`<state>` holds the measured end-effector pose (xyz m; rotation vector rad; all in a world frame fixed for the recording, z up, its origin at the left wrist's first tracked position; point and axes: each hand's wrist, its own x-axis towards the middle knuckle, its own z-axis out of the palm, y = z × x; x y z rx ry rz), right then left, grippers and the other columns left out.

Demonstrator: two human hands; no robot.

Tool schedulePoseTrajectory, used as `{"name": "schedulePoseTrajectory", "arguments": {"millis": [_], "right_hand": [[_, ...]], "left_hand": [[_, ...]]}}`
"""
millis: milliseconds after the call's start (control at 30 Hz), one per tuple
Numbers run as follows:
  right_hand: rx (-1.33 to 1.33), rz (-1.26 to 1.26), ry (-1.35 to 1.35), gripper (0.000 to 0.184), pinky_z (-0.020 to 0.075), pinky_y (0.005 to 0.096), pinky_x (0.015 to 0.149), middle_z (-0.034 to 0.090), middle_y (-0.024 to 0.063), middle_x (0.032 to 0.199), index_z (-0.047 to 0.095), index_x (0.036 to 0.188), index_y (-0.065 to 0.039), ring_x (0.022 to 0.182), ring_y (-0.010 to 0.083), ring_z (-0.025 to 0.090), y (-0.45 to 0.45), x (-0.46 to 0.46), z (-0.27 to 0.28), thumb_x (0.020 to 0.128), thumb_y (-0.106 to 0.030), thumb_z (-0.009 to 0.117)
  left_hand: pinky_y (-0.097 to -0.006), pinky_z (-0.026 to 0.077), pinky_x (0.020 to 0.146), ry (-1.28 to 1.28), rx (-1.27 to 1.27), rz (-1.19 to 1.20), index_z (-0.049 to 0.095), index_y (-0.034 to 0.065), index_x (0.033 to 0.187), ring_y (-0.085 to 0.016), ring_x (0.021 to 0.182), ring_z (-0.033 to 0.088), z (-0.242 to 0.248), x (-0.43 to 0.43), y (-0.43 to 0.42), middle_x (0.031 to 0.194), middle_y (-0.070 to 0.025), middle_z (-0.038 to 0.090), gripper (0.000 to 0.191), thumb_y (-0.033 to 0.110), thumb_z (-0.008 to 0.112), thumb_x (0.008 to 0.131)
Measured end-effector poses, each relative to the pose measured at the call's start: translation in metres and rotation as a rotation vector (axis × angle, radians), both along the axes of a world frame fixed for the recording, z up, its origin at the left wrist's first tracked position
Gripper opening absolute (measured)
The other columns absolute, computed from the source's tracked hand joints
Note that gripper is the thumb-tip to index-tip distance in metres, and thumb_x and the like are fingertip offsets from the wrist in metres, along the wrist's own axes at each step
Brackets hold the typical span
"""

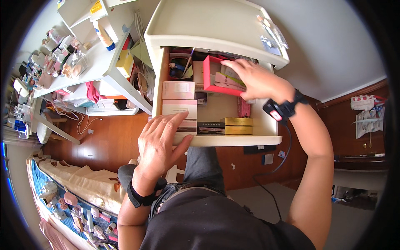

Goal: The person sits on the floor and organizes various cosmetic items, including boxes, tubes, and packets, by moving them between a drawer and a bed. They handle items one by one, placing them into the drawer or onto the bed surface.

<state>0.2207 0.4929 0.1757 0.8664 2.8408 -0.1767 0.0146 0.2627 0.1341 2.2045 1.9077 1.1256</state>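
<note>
An open cream drawer (218,140) lies before me, holding several small boxes. My right hand (257,78) grips a red open-topped box (208,75) by its rim, with small pink packets (229,82) inside; the box sits tilted in the back right part of the drawer. My left hand (164,137) rests at the front left corner, fingers apart, over a white and pink box (179,107). Behind that is a pale pink box (178,90). Two gold boxes (239,122) are stacked at the front, beside a black box (211,125). A dark container (181,68) with a slim brush is at the back left.
Above the drawer is the cabinet's cream top (206,22), with bagged brushes (272,31) at its right edge. A white desk (100,62) crowded with cosmetics stands left. A bed (93,184) with more items is lower left. A black cable (275,172) hangs from my right wrist device.
</note>
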Motion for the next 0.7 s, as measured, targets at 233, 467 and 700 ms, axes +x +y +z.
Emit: {"name": "schedulePoseTrajectory", "arguments": {"millis": [233,467,700], "right_hand": [[-0.003,0.238,0.15,0.091,0.0401,0.0455,0.1,0.045,0.0155,0.121,0.039,0.137,-0.014,0.109,0.0347,0.05,-0.101,0.017,0.075,0.054,-0.013,0.078],[-0.14,0.407,0.15,0.097,0.0378,0.0465,0.098,0.043,0.0151,0.117,0.032,0.144,-0.019,0.103,0.0327,0.049,-0.145,0.014,0.074,0.059,-0.023,0.079],[-0.644,0.144,0.309,0.074,0.0468,0.0336,0.088,0.055,0.0115,0.121,0.049,0.13,-0.008,0.102,0.02,0.056,-0.063,-0.001,0.074,0.069,-0.034,0.081]], "left_hand": [[-0.045,0.043,0.099,-0.294,0.007,-0.236,0.018,0.0055,0.145,-0.045,0.128,0.037,0.016,0.007,-0.009,0.145,-0.0288,0.025,0.114,0.023,0.088,0.057],[-0.0482,0.04,0.098,-0.412,-0.045,-0.441,0.022,0.0102,0.143,-0.037,0.12,0.044,0.029,0.019,-0.033,0.131,-0.0242,0.036,0.118,0.032,0.092,0.051],[-0.0468,0.041,0.095,-0.801,-0.006,-0.473,0.042,0.0073,0.126,-0.036,0.117,0.045,0.0,-0.001,-0.055,0.125,-0.0216,0.043,0.092,0.027,0.09,0.05]]}}
